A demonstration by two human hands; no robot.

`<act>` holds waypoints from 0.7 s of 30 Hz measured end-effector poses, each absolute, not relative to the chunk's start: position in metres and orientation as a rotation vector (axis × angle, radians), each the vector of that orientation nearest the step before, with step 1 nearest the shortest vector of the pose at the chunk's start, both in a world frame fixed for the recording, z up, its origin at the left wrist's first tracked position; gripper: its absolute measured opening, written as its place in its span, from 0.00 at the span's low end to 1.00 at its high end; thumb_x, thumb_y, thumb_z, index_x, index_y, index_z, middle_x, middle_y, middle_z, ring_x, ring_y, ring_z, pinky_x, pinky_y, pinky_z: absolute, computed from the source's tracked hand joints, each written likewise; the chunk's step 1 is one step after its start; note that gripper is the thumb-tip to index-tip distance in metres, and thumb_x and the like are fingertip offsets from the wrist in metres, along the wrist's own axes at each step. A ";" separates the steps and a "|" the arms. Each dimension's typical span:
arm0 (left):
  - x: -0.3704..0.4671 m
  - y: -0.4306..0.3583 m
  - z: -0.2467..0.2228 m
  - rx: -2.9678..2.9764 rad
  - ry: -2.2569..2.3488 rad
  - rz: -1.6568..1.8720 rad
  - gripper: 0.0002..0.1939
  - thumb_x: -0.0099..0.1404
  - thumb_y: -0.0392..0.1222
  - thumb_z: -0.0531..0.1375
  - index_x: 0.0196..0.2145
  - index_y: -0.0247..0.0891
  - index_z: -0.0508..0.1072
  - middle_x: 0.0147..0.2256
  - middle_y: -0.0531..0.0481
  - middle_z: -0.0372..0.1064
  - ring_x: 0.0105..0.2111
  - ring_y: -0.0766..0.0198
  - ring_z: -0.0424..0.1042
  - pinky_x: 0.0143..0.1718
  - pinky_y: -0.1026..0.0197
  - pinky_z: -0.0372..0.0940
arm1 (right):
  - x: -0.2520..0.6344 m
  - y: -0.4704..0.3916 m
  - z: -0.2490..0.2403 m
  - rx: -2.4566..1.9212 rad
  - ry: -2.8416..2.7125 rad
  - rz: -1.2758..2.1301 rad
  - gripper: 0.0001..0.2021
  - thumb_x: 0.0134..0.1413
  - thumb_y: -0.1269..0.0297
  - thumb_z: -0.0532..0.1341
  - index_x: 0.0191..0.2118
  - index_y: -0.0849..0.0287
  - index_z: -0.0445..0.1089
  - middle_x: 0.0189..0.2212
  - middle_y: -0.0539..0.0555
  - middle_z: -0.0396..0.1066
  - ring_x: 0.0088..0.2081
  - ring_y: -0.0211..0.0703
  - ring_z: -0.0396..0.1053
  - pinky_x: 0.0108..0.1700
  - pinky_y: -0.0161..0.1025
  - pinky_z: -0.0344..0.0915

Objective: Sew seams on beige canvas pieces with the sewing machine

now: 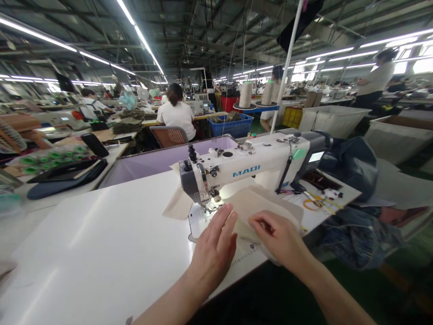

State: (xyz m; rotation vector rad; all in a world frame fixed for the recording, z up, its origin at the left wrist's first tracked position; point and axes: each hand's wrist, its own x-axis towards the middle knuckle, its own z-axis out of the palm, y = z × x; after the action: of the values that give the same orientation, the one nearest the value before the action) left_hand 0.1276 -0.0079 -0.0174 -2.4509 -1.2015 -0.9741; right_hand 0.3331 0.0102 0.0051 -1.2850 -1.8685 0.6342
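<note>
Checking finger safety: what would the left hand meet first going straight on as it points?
The left hand would probably meet the cream fabric under the sewing machine arm; depth is unclear, so it may already touch it.

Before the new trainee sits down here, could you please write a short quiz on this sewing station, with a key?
1. Which is nearer the needle end of the sewing machine: the left hand or the right hand?

2. How many thread cones stand on the raised blue stand behind the machine?
A) One
B) Two
C) Three

3. True or false: in the picture, the yellow-handled scissors lie to the right of the pale cloth that is beside the right hand.

Key:
1. The left hand
2. B
3. True
</note>
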 end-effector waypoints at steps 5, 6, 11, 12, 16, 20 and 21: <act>0.089 -0.025 -0.020 -2.879 -1.151 -0.898 0.44 0.66 0.24 0.48 0.73 0.45 0.34 0.51 0.41 0.72 0.50 0.57 0.74 0.49 0.54 0.73 | 0.305 -0.002 0.003 -1.075 -1.983 1.067 0.18 0.66 0.53 0.55 0.31 0.57 0.75 0.29 0.53 0.77 0.32 0.44 0.73 0.36 0.37 0.66; 0.074 -0.029 -0.023 -2.891 -1.227 -0.892 0.44 0.65 0.25 0.49 0.73 0.45 0.36 0.49 0.41 0.73 0.48 0.56 0.74 0.47 0.54 0.73 | 0.305 0.001 -0.001 -1.115 -1.936 1.081 0.20 0.67 0.52 0.54 0.29 0.57 0.74 0.27 0.53 0.76 0.30 0.44 0.73 0.36 0.37 0.65; 0.007 -0.052 -0.018 -2.935 -1.431 -0.471 0.42 0.56 0.28 0.57 0.67 0.49 0.58 0.56 0.42 0.70 0.61 0.46 0.65 0.63 0.37 0.58 | 0.312 0.015 -0.012 -1.151 -2.003 0.936 0.19 0.67 0.54 0.54 0.30 0.58 0.73 0.29 0.54 0.75 0.32 0.43 0.72 0.38 0.37 0.65; 0.001 -0.058 -0.014 -2.914 -1.445 -0.357 0.42 0.53 0.29 0.59 0.66 0.48 0.61 0.59 0.42 0.68 0.65 0.42 0.59 0.66 0.31 0.50 | 0.313 0.014 -0.012 -1.081 -2.081 0.942 0.15 0.65 0.54 0.57 0.34 0.58 0.75 0.35 0.56 0.76 0.37 0.45 0.73 0.42 0.37 0.66; -0.005 -0.078 -0.010 -2.932 -1.305 -0.247 0.36 0.56 0.29 0.58 0.63 0.45 0.66 0.62 0.45 0.67 0.64 0.49 0.62 0.67 0.40 0.55 | 0.313 0.003 -0.012 -0.842 -2.407 1.115 0.34 0.43 0.52 0.73 0.58 0.54 0.72 0.61 0.59 0.67 0.56 0.55 0.69 0.58 0.42 0.62; -0.008 -0.089 -0.017 -2.898 -1.550 -0.545 0.18 0.70 0.35 0.53 0.54 0.47 0.74 0.51 0.48 0.77 0.50 0.60 0.76 0.54 0.61 0.70 | 0.312 -0.005 -0.015 -0.836 -2.563 1.138 0.35 0.39 0.63 0.74 0.58 0.52 0.72 0.63 0.57 0.66 0.52 0.57 0.72 0.56 0.43 0.63; -0.010 -0.090 -0.016 -2.871 -1.711 -0.618 0.16 0.72 0.39 0.52 0.51 0.47 0.76 0.48 0.48 0.78 0.47 0.60 0.78 0.51 0.62 0.71 | 0.311 -0.005 -0.016 -0.830 -2.568 1.134 0.27 0.43 0.66 0.71 0.54 0.52 0.75 0.59 0.56 0.70 0.49 0.55 0.73 0.53 0.41 0.63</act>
State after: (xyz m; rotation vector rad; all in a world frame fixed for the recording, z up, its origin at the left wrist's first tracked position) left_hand -0.0101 -0.0900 -0.0161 -2.8711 -1.7112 -0.6184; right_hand 0.3110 -0.0049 -0.0156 -0.8295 -2.5675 1.1337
